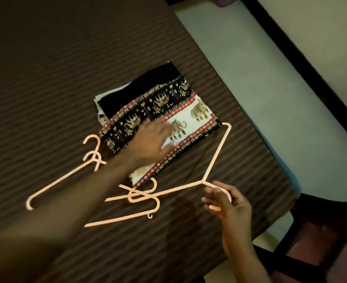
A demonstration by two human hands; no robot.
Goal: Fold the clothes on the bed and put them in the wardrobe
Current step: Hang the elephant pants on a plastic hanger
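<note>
A folded stack of clothes lies on the brown striped bed [46,78]. On top is an elephant-print cloth [191,117] in black, cream and red, over a black garment [148,86] and a white one [103,99]. My left hand [150,139] rests flat on the print cloth, fingers spread and blurred. My right hand [225,203] grips the hook of a peach plastic hanger [215,158] just right of the stack.
Several more peach hangers lie on the bed: a pair at the left [64,176] and others below the stack [135,201]. The bed's edge runs diagonally on the right, with pale floor [250,68] beyond. A dark wooden chair [321,231] stands at lower right.
</note>
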